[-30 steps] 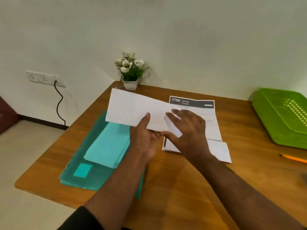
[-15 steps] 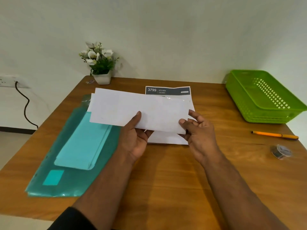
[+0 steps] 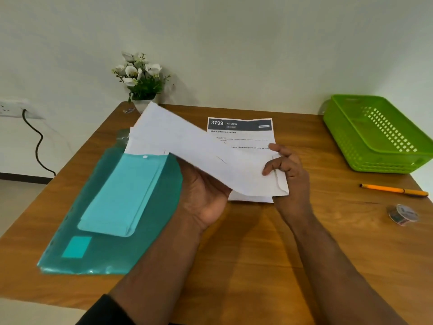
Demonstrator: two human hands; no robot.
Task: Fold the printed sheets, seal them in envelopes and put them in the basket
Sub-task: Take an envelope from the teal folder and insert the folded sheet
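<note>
A long white envelope (image 3: 201, 151) is held tilted above the wooden table (image 3: 257, 242), its far end raised toward the back left. My left hand (image 3: 206, 195) supports it from underneath near the middle. My right hand (image 3: 285, 167) pinches its near right end, where the flap shows. Under the envelope a printed sheet (image 3: 243, 132) with a dark header lies flat on the table. The green basket (image 3: 377, 132) stands at the back right with nothing visible in it.
A teal plastic folder (image 3: 112, 231) with a lighter teal pouch (image 3: 121, 193) and white papers lies on the left. An orange pen (image 3: 393, 190) and a tape roll (image 3: 403, 214) lie at the right. A potted flower (image 3: 140, 78) stands at the back edge.
The envelope has tilted, its left end swinging up and back. My right hand has shifted to pinch the right end at the flap, and my left hand is now under it.
</note>
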